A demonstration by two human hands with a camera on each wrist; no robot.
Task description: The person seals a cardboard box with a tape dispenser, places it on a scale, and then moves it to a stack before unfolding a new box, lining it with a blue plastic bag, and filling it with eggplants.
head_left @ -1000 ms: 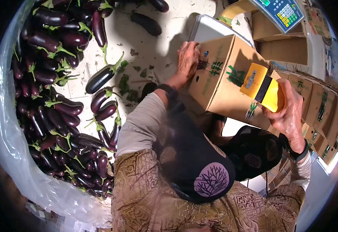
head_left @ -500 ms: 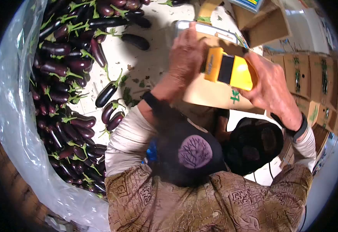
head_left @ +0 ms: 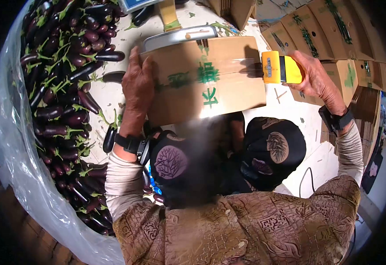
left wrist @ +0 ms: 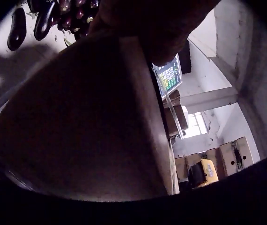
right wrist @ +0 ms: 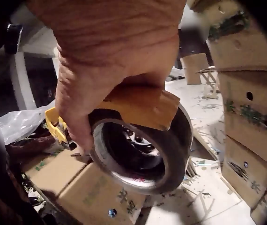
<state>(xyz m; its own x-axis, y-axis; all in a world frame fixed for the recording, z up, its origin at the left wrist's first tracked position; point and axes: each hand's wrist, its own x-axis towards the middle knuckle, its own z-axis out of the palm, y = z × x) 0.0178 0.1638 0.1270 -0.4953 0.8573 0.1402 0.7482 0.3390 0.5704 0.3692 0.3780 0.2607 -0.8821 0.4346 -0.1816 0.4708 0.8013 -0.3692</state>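
Note:
A closed cardboard carton (head_left: 179, 88) with green printed characters sits before the person in the head view. The left hand (head_left: 137, 86) presses against its left end, fingers extended along the edge; in the left wrist view that hand is dark against the carton's end. Past the carton's right end, the right hand (head_left: 314, 77) grips a yellow tape dispenser (head_left: 271, 67). A large roll of tape (right wrist: 143, 154) shows below that hand in the right wrist view. A shiny strip of clear tape (head_left: 241, 63) lies along the top seam near the right end.
A heap of eggplants (head_left: 69, 119) lies at left, bordered by clear plastic sheeting (head_left: 14, 145). Behind the carton stands a scale, its platform (head_left: 182, 34) partly covered and its keypad (left wrist: 171, 77) visible. More printed cartons (head_left: 329, 31) stand at right.
The head view has turned, and the carton now appears farther left and more level. The dispenser has gone from over the carton's top to beyond its right end, still in the right hand.

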